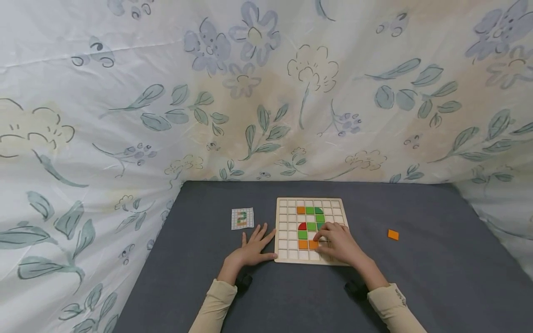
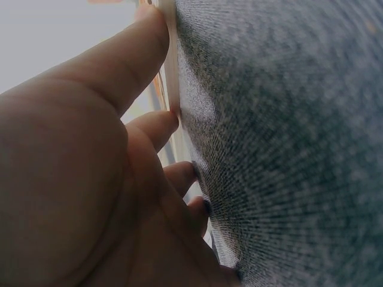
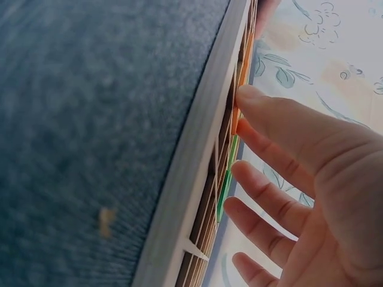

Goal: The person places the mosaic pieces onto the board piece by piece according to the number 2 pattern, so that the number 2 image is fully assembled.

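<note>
A light wooden grid board [image 1: 286,254] lies on the dark cloth, with orange, green and red tiles forming a curved figure. My right hand [image 1: 339,243] is over its right side, thumb and index fingertips pinching the edges of an orange tile [image 1: 313,244] in a lower row. In the right wrist view, the thumb [image 3: 281,116] touches the orange; the other fingers are loosely bent above green tiles [image 3: 224,191]. My left hand [image 1: 250,249] lies spread at the board's left edge, its thumb and a fingertip against the wooden rim [image 2: 172,72].
A small pattern card [image 1: 242,218] with a similar coloured figure lies left of the board. One loose orange tile [image 1: 393,235] is on the cloth to the right. Behind the table hangs a floral curtain [image 1: 266,115].
</note>
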Demonstrator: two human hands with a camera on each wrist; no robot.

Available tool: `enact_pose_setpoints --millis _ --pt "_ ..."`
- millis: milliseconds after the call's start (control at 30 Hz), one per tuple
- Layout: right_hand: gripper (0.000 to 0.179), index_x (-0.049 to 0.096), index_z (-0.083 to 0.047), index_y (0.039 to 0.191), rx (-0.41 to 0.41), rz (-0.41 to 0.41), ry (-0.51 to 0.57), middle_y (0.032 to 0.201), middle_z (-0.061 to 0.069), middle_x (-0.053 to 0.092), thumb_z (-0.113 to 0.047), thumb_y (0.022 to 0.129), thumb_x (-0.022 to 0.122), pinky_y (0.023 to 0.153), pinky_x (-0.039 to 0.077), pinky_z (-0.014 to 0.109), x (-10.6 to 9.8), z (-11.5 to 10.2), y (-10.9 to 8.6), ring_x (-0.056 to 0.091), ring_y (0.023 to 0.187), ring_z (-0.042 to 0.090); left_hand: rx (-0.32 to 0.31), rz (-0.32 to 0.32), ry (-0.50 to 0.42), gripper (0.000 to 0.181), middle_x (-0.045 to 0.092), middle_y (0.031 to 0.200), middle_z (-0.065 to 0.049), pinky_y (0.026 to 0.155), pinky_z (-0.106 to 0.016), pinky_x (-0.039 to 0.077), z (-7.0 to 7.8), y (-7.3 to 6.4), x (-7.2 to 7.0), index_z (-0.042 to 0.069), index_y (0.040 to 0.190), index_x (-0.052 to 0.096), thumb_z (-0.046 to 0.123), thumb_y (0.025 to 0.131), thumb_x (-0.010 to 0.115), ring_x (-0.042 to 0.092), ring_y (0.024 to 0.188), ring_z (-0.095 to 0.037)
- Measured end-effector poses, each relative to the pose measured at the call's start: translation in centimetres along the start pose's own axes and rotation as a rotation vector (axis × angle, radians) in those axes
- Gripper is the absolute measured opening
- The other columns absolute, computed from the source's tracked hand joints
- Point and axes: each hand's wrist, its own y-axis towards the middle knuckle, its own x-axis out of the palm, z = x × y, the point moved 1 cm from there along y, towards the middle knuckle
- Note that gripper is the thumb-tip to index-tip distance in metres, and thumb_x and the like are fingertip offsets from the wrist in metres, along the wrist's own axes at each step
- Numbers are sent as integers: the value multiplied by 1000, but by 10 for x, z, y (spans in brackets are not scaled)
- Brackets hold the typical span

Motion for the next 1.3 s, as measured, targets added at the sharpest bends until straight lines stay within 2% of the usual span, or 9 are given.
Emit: enact_pose_setpoints --millis 233,667,933,1133,1300 --pt "21 71 -22 92 2 17 -4 98 -2 57 -30 74 78 89 34 56 -4 1 -2 51 93 21 -4 2 5 75 4 156 -11 105 -67 -7 0 1 1 19 150 19 48 90 54 -3 143 -33" --pt "23 71 -20 97 43 54 -2 101 0 58 -28 76 77 89 33 60 -13 19 -12 52 93 23 -3 2 3 75 4 156 -11 105 -67 -7 2 1 -1 19 150 19 47 90 54 -2 143 -33" --pt "24 71 -19 97 66 61 -18 103 2 58 -26 75 77 84 34 58 -19 30 -21 51 92 24 9 -1 -6 75 4 156 -12 104 -68 -7 2 -1 -1 18 150 19 46 90 54 -2 143 -34" --pt "25 70 -18 99 76 79 0 105 5 57 -26 76 77 84 32 57 -23 41 -28 51 95 28 13 2 -12 74 4 156 -13 104 -68 -7 3 -3 -1 17 150 20 45 91 55 -2 143 -35" --pt "27 70 -18 101 121 67 -6 110 9 57 -28 76 76 88 28 61 -25 55 -32 49 101 32 8 7 -16 74 5 156 -14 104 -68 -7 4 -4 -2 16 150 21 44 91 55 -1 143 -35"
